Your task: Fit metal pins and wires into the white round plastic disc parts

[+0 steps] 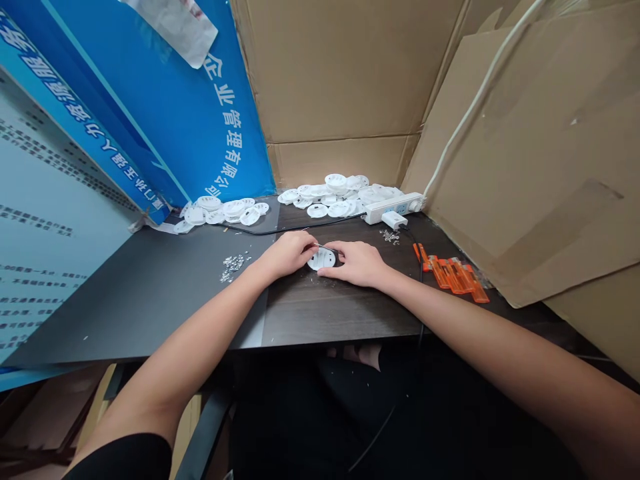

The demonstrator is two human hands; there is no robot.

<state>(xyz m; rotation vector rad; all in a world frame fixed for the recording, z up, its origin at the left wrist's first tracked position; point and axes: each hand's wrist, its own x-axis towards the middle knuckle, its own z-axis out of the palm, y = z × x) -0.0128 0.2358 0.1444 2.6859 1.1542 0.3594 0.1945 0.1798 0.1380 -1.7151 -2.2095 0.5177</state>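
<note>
A round white plastic disc (pixel 321 261) with small slots lies between my hands over the dark tabletop. My right hand (pixel 359 262) grips the disc's right edge, thumb at the near side and fingers at the far side. At the upper left of the disc, my left hand (pixel 294 253) has its fingers pinched together. A thin dark strip or wire shows near those fingertips, too small to make out. What the left fingers hold is hidden. Tiny shiny pieces (pixel 233 267) lie in a scatter left of my left forearm.
Behind my hands are two heaps of white discs (pixel 336 193). A white power strip (pixel 393 208) with a plugged-in adapter (pixel 395 220) stands right of them. Orange plastic pieces (pixel 454 275) and a small clear pile (pixel 390 237) lie to the right. Cardboard walls (pixel 340 73) enclose the back.
</note>
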